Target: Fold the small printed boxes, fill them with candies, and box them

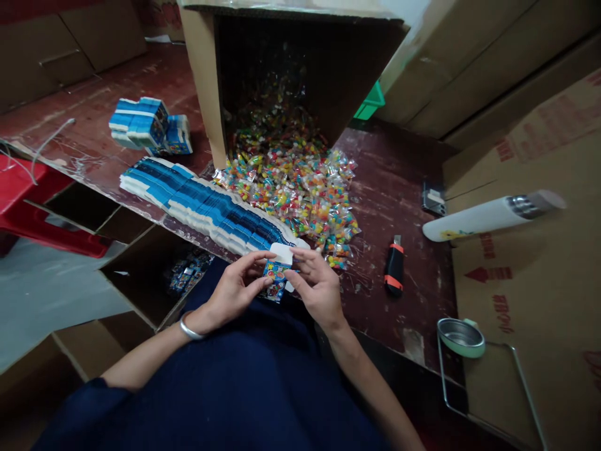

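Note:
A small blue printed box [275, 280] with white flaps raised at its top is between my two hands, near the table's front edge. My left hand [238, 285] pinches its left side with thumb and fingers. On the right side, my right hand [319, 288] holds it too, thumb on the printed face and fingers behind the flap. A long row of flat blue and white cartons [201, 203] lies just beyond my hands. Behind it, many small clear bags of colourful candy [300, 188] spill from a large cardboard box [201, 75] lying on its side.
Bundled blue cartons [141, 122] stand at the back left. An orange and black cutter [394, 269] lies on the right, near a white bottle [474, 219] and a metal cup [461, 338]. An open box [136, 275] with filled packets is below the table's left edge.

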Motion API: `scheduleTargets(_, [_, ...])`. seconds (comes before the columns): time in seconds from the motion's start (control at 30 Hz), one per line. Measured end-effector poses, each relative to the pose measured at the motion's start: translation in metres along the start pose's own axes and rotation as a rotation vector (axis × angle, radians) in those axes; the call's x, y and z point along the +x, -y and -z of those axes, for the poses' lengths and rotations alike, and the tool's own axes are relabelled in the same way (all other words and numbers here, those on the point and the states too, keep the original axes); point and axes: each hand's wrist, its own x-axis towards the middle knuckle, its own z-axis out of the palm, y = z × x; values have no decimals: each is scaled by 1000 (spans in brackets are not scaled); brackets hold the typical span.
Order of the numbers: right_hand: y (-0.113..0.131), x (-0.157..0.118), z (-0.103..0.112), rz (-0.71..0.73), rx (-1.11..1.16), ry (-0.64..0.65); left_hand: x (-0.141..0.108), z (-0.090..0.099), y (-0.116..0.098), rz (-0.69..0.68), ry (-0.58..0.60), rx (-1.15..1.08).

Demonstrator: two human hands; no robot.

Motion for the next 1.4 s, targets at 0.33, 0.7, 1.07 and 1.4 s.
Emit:
scheduleTargets(0.33, [-11, -1, -23, 199, -25, -283, 5, 0, 5, 38, -20, -59])
scheduleTargets(0.7, [-3, 26, -8, -93, 40, -21, 3, 7, 6, 5, -47, 4])
scheduleTargets(1.07, [2, 9, -18, 147, -60, 71, -3, 16, 1, 28, 2, 46])
scheduleTargets(1.4, [-43, 16, 95, 60, -704, -413, -40, 167, -31, 161, 3, 1123])
